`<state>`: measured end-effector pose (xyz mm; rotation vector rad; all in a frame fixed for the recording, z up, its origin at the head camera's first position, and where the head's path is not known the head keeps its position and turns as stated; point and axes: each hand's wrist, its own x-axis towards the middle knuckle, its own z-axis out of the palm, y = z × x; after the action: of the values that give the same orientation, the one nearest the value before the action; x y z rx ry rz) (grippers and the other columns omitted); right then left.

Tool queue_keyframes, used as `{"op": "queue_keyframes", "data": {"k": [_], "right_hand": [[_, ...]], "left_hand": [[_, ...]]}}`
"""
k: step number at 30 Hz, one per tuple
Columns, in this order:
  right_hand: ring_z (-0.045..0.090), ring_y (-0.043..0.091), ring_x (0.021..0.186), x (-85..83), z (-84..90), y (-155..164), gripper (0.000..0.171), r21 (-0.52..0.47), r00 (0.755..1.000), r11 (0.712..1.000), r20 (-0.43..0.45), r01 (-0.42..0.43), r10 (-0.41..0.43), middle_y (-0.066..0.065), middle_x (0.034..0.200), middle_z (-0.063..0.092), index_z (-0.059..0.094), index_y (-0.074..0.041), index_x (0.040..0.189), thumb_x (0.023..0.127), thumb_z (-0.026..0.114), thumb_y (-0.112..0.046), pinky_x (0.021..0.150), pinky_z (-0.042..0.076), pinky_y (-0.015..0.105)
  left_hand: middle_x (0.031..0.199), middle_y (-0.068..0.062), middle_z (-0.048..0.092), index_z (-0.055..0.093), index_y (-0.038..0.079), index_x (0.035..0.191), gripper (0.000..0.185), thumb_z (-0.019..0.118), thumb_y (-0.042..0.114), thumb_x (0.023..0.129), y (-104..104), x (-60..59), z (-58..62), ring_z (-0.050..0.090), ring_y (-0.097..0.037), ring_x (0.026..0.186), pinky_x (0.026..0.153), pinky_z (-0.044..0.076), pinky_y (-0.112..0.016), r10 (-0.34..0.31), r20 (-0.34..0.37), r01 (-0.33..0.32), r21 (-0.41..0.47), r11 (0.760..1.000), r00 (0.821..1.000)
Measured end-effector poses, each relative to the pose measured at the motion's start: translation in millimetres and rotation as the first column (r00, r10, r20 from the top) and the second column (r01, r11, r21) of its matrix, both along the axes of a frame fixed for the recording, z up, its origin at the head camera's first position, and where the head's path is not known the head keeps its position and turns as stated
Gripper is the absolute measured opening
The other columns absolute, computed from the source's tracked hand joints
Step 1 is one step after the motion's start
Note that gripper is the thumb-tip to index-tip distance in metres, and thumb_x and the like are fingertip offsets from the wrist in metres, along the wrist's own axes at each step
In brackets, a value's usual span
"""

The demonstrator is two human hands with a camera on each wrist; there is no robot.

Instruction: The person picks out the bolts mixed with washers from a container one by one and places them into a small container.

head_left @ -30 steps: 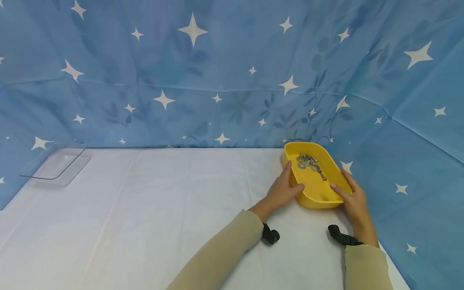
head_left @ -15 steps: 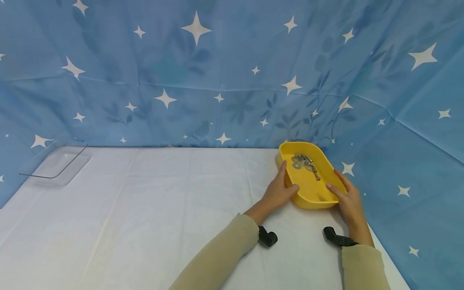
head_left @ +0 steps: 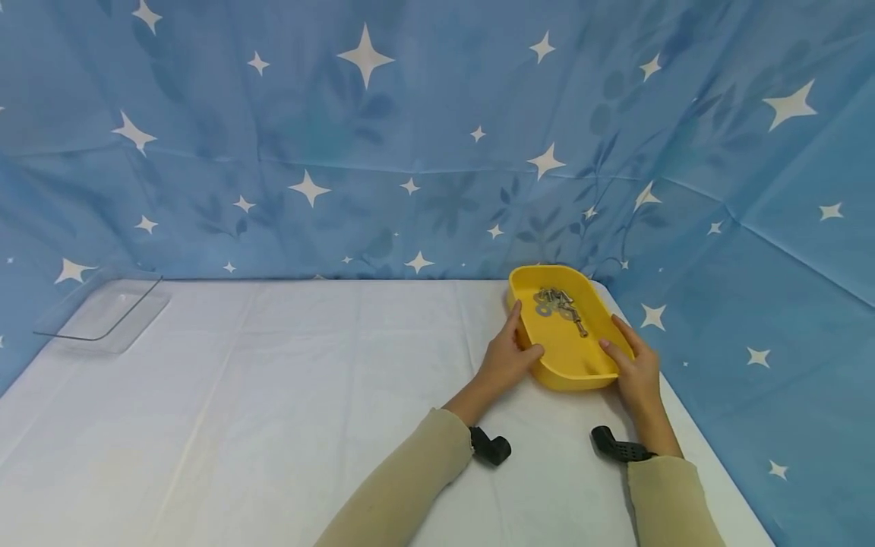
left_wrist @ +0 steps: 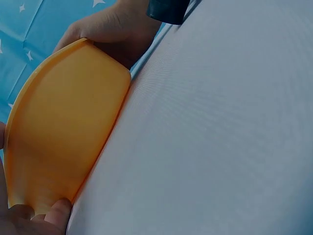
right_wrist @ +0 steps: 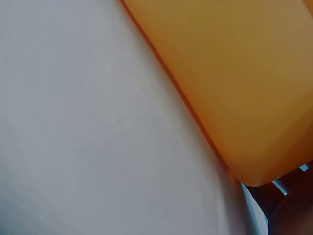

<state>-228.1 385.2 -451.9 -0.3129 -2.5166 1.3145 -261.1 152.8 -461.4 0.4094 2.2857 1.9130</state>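
A yellow plastic tray (head_left: 574, 353) sits at the far right of the table in the head view. Inside it, toward the back, lies a small pile of metal bolts and washers (head_left: 557, 302). My left hand (head_left: 504, 353) grips the tray's left side, its thumb over the rim. On the opposite side my right hand (head_left: 637, 372) holds the right front edge, thumb also over the rim. The left wrist view shows the tray's outer wall (left_wrist: 68, 122) between both hands, its bottom edge at the cloth. In the right wrist view that wall (right_wrist: 244, 83) fills the upper right.
A clear container (head_left: 112, 315) stands at the far left of the white-covered table (head_left: 273, 418). Blue star-patterned cloth (head_left: 410, 114) hangs along the back and the right side.
Both hands have moved the yellow tray a little to the left, away from the right-hand cloth. The bolts and washers travel with it. The clear container stays in place.
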Motion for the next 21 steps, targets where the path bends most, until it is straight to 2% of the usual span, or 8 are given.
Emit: {"op": "queue_keyframes", "data": {"k": [2,4,8,11,13,18,21], "right_hand": [[0.034,0.034,0.151,-0.3,-0.6,-3.2,0.058,-0.004,1.000,1.000,-0.012,0.012,-0.012,0.011,0.163,0.038,0.039,-0.020,0.157,0.103,0.053,-0.036,0.127,0.028,0.045],[0.035,0.033,0.151,-0.1,-1.2,-6.2,0.056,-0.010,0.999,1.000,-0.024,0.022,-0.022,0.010,0.162,0.039,0.041,-0.020,0.156,0.104,0.052,-0.035,0.127,0.027,0.048],[0.039,0.029,0.149,1.3,-4.7,-13.6,0.050,-0.006,0.998,1.000,-0.055,0.023,-0.023,0.007,0.160,0.043,0.045,-0.021,0.154,0.106,0.047,-0.033,0.125,0.031,0.027],[0.040,0.028,0.149,1.8,-7.3,-21.0,0.047,-0.006,0.996,1.000,-0.092,0.009,-0.010,0.006,0.159,0.045,0.047,-0.019,0.152,0.107,0.044,-0.030,0.120,0.031,0.015],[0.040,0.027,0.149,1.8,-8.3,-25.6,0.047,-0.013,0.993,1.000,-0.115,0.000,-0.001,0.006,0.158,0.046,0.049,-0.018,0.152,0.106,0.045,-0.029,0.120,0.029,0.014],[0.040,0.028,0.149,0.3,-9.5,-34.3,0.046,-0.030,0.989,0.999,-0.144,-0.024,0.019,0.008,0.158,0.047,0.050,-0.016,0.151,0.106,0.045,-0.026,0.122,0.030,0.017],[0.039,0.028,0.150,-0.4,-9.8,-38.5,0.048,-0.025,0.990,0.999,-0.140,-0.038,0.034,0.008,0.159,0.045,0.047,-0.016,0.152,0.105,0.045,-0.026,0.120,0.029,0.014]], "left_hand": [[0.120,-0.004,0.064,0.016,0.029,0.164,0.089,0.062,0.030,0.088,-3.0,1.0,1.5,0.051,-0.007,0.084,0.080,0.045,-0.020,-0.004,-0.004,0.004,0.003,1.000,1.000],[0.134,-0.007,0.061,0.015,0.030,0.164,0.089,0.062,0.030,0.088,-5.2,1.4,1.0,0.052,-0.008,0.090,0.082,0.045,-0.021,-0.008,-0.003,0.008,0.010,1.000,1.000],[0.151,-0.004,0.052,0.014,0.032,0.163,0.090,0.063,0.030,0.087,-12.8,3.2,-2.4,0.052,-0.009,0.097,0.084,0.046,-0.022,-0.016,0.008,0.016,0.016,1.000,1.000],[0.158,-0.002,0.045,0.013,0.035,0.163,0.091,0.063,0.031,0.087,-20.4,3.7,-4.4,0.052,-0.011,0.106,0.086,0.046,-0.024,-0.015,0.016,0.015,0.004,1.000,1.000],[0.163,-0.001,0.039,0.013,0.034,0.163,0.091,0.063,0.031,0.087,-25.8,3.9,-4.3,0.051,-0.013,0.115,0.091,0.047,-0.027,-0.017,0.016,0.017,0.003,1.000,1.000],[0.168,0.006,0.026,0.015,0.032,0.163,0.089,0.062,0.028,0.088,-37.0,3.3,-2.3,0.041,-0.014,0.146,0.116,0.044,-0.036,-0.014,0.012,0.013,0.018,1.000,1.000],[0.168,0.008,0.024,0.019,0.030,0.163,0.087,0.062,0.026,0.087,-42.9,2.3,-1.3,0.035,-0.018,0.151,0.120,0.040,-0.039,-0.002,0.007,0.002,0.023,1.000,1.000]]}}
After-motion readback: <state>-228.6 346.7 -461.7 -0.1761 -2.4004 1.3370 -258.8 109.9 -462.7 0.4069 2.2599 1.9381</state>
